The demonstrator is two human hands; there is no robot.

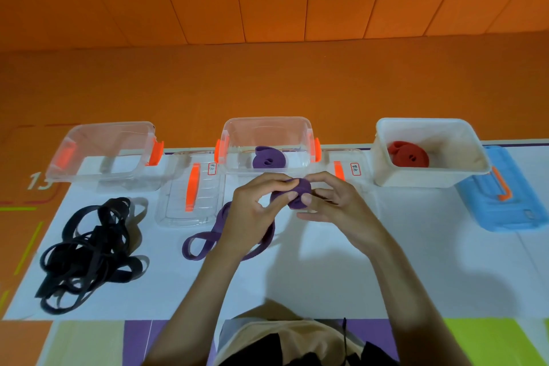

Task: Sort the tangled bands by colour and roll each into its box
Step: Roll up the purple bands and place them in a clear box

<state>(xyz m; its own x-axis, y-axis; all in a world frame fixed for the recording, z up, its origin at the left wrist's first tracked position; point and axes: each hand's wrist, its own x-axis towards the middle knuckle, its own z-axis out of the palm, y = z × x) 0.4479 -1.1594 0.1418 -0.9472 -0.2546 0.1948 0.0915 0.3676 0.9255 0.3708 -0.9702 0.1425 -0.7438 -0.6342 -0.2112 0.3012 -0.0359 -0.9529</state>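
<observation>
Progress, by my reading: somewhat past the midpoint. Red looks done: one red roll (410, 156) lies inside the white box (416, 180) at the right. Purple is partly done: one finished purple roll (269, 160) sits in the middle clear box (267, 120), and a second purple band (297, 194) is mid-roll between my hands, just in front of that box.

Grip: my left hand (252, 214) pinches the coil, thumb and fingers curled on it. My right hand (335, 205) holds the other side, fingertips on the coil's edge. The unrolled tail (202, 242) passes under my left wrist and loops loose on the white sheet (326, 276).

Left to do: finish this coil and box it with its twin. Then the black bands (89, 252), one tangle at the left of the sheet, none rolled. The left clear box (89, 140) holds nothing; I judge it is meant for black.

Counts:
- Boxes: three.
- Lids: three, namely two clear lids (190, 190) with orange handles and one blue lid (487, 208).
- Finished rolls: two.
- Purple bands: two.
- Red: one visible.
- Black: several strands, too overlapped to count.
</observation>
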